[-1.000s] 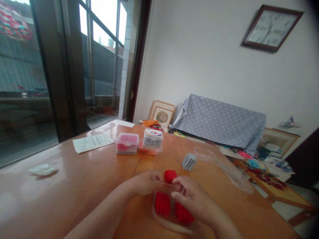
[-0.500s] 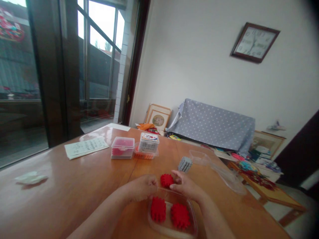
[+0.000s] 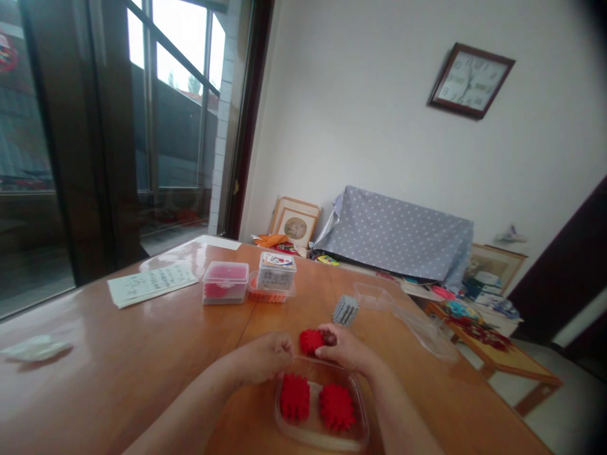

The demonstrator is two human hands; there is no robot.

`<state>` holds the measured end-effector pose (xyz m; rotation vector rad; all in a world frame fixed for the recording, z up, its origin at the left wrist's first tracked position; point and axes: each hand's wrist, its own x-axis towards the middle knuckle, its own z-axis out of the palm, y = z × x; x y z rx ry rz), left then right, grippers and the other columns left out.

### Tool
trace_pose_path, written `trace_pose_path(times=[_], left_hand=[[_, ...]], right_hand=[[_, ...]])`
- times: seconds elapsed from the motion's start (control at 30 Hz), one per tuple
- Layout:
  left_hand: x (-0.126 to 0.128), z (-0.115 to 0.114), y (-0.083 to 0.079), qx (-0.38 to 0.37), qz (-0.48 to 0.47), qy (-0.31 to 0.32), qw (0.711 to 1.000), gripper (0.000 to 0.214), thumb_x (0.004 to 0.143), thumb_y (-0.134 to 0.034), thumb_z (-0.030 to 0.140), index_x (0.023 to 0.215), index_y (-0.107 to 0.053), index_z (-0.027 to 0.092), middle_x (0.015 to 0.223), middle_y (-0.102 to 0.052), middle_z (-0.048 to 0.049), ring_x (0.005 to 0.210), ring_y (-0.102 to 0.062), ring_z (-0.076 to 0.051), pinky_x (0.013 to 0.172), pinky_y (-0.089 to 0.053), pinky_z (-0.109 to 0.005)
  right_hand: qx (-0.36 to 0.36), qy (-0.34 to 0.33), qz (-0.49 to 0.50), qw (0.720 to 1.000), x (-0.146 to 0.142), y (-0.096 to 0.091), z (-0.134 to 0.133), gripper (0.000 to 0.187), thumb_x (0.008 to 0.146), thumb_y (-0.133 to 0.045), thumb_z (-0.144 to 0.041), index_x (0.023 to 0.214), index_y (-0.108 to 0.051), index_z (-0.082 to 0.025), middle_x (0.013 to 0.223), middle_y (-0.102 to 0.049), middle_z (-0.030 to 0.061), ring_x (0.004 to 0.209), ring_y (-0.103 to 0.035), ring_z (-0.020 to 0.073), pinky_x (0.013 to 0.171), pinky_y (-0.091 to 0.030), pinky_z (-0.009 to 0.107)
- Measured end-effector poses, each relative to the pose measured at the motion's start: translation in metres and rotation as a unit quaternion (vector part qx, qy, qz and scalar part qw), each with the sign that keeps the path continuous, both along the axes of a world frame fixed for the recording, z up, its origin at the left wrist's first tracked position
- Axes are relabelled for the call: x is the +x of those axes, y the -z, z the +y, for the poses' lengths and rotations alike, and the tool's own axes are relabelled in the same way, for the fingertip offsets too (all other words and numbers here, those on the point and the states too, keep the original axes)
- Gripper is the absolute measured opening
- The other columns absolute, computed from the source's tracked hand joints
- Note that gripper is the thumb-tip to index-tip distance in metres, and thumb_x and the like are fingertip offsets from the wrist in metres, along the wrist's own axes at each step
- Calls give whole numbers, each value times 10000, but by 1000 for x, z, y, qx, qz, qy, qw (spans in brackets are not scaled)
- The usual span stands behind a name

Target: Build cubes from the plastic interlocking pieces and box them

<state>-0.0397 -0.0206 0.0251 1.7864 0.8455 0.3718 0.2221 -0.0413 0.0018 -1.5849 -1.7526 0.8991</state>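
A clear plastic box (image 3: 359, 422) lies on the wooden table (image 3: 142, 354) right in front of me, with two red toothed pieces (image 3: 294, 397) inside it. My left hand (image 3: 265, 357) is closed on the box's far left rim. My right hand (image 3: 344, 347) pinches a third red toothed piece (image 3: 310, 341) just beyond the far rim. A grey toothed piece (image 3: 345, 309) stands a little farther back on the table.
A clear lid (image 3: 422, 325) lies to the right near the table edge. Farther back stand a clear box with red contents (image 3: 224, 282) and a small stacked box (image 3: 277, 272), with a printed sheet (image 3: 150, 283) to their left. A crumpled tissue (image 3: 33, 347) lies far left.
My right hand has lifted off the box and moved back to the red piece beyond the rim. The two pieces in the box are now uncovered. The view has shifted right.
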Motion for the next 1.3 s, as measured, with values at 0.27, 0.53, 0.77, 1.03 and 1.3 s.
trace_pose_path(times=[0.27,0.53,0.77,1.03,1.3], left_hand=[[0,3,4,8,8,-1,1000,200,726,-513,265,878,-599,168,657,-599,16,576,-518,-124,499,-318,-220],[3,-2,-4,-34,-30,22,999,215,747,-616,368,827,-575,173,614,-557,45,542,-476,-101,503,-310,-216],[3,-2,-1,-20,-22,14,999,294,765,-640,457,820,-583,174,582,-534,56,510,-436,-92,477,-266,-215],[2,-3,-8,-20,-13,25,999,310,786,-631,476,801,-577,172,575,-528,61,511,-428,-88,483,-266,-220],[2,-1,-1,-14,-19,20,1000,311,785,-629,472,861,-585,174,604,-565,49,529,-462,-102,487,-297,-222]], right_hand=[[67,32,-16,997,6,-10,-10,439,745,-747,-395,1108,-651,-167,1090,-683,87,1016,-622,250,927,-467,392],[94,-20,-79,992,-21,-65,-72,365,794,-735,-374,1110,-639,-218,1022,-669,30,953,-602,202,837,-452,308],[-27,-73,-148,986,-53,-65,-95,323,764,-750,-403,1011,-643,-225,828,-666,-16,698,-584,147,584,-358,243],[11,-43,-242,969,-66,-62,-94,291,749,-744,-455,911,-644,-234,824,-669,-6,697,-542,147,579,-256,259],[20,-44,-244,969,-67,-58,-92,322,704,-792,-441,915,-661,-236,871,-677,2,738,-555,157,583,-232,258]])
